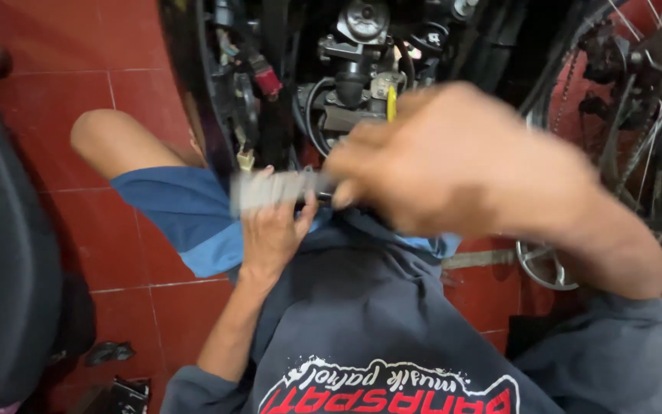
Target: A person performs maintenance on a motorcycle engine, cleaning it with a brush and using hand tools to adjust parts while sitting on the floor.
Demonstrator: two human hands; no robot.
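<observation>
Left hand [273, 230] closed around a pale grey, motion-blurred bar-shaped object [273, 189], fingers wrapped over its underside, thumb side toward the engine. Object lies roughly level, just above the blue shorts [185, 215] and in front of the open motorcycle engine bay [346, 69]. Exact kind of object cannot be told (too blurred).

Right hand [453, 157] large in view, strongly blurred, curled into a loose fist; its fingertips meet the right end of the same grey object at a dark stub. Whether it truly grips that end or only touches it, I cannot tell.

Surroundings: 1 yellow part [391, 103] and 1 red connector [267, 80] among the engine hoses; spoked wheel with chain [645, 84] at right; red tiled floor [63, 100]; bare knee [109, 138] at left; grey sweatshirt [362, 307] below.
</observation>
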